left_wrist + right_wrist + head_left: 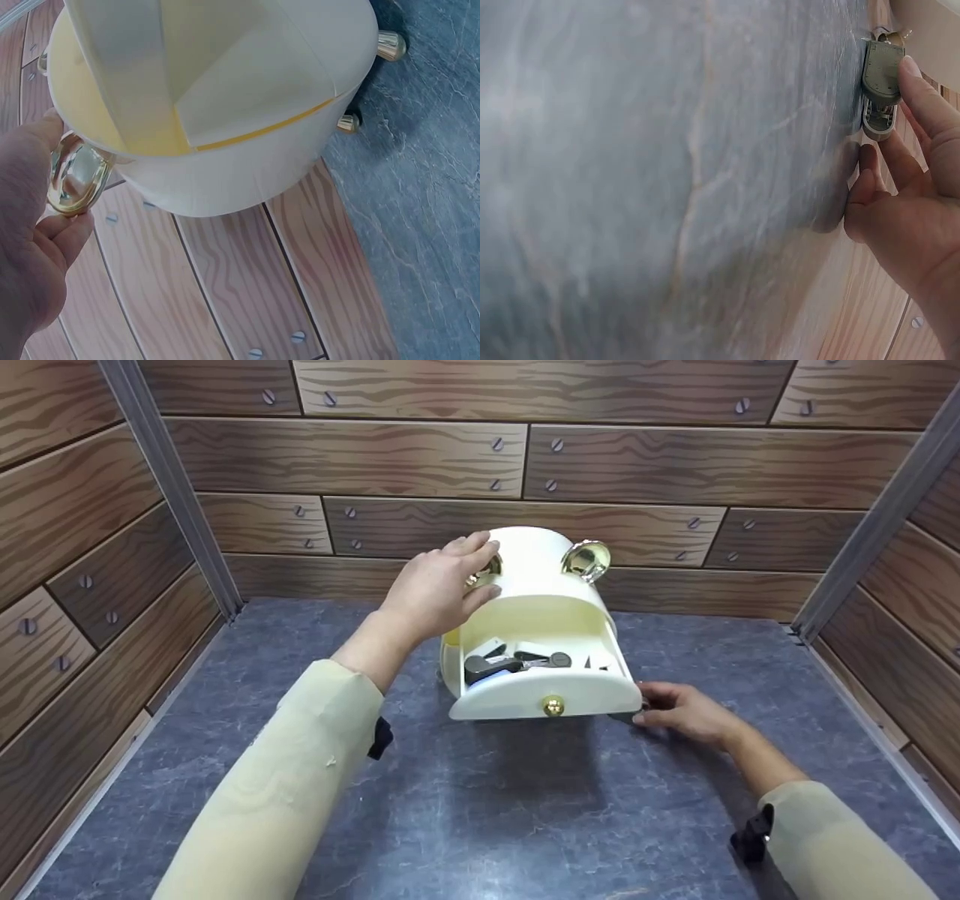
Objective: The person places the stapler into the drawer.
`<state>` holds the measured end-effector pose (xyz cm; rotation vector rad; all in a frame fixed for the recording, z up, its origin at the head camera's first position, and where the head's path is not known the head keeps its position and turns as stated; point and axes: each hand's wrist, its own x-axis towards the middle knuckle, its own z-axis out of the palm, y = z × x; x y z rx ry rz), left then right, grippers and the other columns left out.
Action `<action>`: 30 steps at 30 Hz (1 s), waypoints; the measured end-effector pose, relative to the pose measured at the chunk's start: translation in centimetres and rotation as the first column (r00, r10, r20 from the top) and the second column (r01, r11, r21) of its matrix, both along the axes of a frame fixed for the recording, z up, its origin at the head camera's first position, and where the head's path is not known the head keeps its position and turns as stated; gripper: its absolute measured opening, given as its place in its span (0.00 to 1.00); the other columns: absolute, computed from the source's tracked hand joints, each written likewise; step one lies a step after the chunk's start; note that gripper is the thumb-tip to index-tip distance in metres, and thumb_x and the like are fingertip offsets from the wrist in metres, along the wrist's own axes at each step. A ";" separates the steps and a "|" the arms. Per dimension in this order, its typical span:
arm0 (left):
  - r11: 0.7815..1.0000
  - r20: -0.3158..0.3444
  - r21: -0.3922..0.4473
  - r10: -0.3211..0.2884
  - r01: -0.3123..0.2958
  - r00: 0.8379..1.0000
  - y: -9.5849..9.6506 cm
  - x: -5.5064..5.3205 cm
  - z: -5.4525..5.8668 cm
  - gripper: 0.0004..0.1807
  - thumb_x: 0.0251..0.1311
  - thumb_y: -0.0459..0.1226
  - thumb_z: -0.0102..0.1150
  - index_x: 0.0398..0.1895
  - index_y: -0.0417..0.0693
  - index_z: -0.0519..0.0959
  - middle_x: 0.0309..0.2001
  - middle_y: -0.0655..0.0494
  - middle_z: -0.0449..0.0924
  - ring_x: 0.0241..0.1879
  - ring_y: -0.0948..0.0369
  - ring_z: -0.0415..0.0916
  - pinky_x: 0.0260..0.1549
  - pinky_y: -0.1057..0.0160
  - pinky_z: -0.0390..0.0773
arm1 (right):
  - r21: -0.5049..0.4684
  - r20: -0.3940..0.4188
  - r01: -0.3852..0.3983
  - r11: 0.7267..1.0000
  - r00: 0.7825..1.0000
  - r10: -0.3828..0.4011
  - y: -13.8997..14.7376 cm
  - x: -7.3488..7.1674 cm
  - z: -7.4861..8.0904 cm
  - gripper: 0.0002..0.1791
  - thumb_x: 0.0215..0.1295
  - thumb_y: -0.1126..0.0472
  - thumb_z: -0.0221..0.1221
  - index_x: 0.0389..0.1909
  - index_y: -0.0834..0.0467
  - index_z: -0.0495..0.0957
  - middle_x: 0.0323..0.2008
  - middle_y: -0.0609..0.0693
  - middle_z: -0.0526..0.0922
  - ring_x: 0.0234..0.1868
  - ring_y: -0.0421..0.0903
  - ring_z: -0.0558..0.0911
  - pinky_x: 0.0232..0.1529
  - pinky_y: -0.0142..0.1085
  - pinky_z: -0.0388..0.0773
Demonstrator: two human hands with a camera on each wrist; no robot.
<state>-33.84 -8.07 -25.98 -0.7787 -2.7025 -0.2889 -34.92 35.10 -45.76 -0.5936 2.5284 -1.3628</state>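
A white rounded box (529,559) has two gold ear-shaped ornaments, and its drawer (499,701) with a gold knob (553,706) is pulled out at the front. My left hand (431,592) grips the left gold ear (79,176), thumb and fingers on either side of it. Low beside the drawer's right corner, my right hand (690,716) pinches a small olive-green oblong object (883,71) with a lighter, open lower end. Its kind cannot be told. Inside the drawer lie several black and white small items (491,664), partly hidden by the drawer front.
The box stands on a dark blue marbled tabletop (480,840), on gold feet (390,46). The right gold ear (587,560) sticks out from the box. Wood-patterned panels (420,457) enclose the back and both sides, with grey metal posts (176,487) in the corners.
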 end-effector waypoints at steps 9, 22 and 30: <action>1.000 0.007 0.001 -0.003 0.003 1.000 0.1 0.0 0.2 0.37 0.80 0.55 0.55 0.84 0.53 0.62 0.83 0.54 0.56 0.80 0.50 0.60 0.77 0.46 0.63 | 0.012 -0.011 0.038 0.999 0.999 -0.038 0.2 0.7 0.1 0.29 0.69 0.61 0.71 0.68 0.66 0.78 0.62 0.62 0.83 0.59 0.44 0.80 0.59 0.26 0.73; 0.999 -0.010 0.029 -0.021 0.021 1.000 0.0 0.0 -0.1 0.36 0.79 0.53 0.56 0.84 0.52 0.63 0.83 0.53 0.58 0.79 0.49 0.61 0.76 0.45 0.64 | -0.004 0.016 0.059 0.998 0.998 -0.059 1.6 2.6 1.3 0.33 0.66 0.62 0.73 0.69 0.69 0.76 0.61 0.65 0.83 0.57 0.44 0.84 0.57 0.28 0.79; 1.000 -0.009 0.021 -0.019 0.019 1.000 -0.1 0.0 -0.1 0.36 0.79 0.54 0.55 0.84 0.53 0.63 0.83 0.53 0.58 0.79 0.49 0.61 0.76 0.44 0.65 | -0.059 -0.083 0.143 0.988 0.985 -0.148 2.9 4.4 5.8 0.30 0.69 0.64 0.71 0.68 0.71 0.76 0.56 0.58 0.87 0.50 0.37 0.86 0.51 0.29 0.83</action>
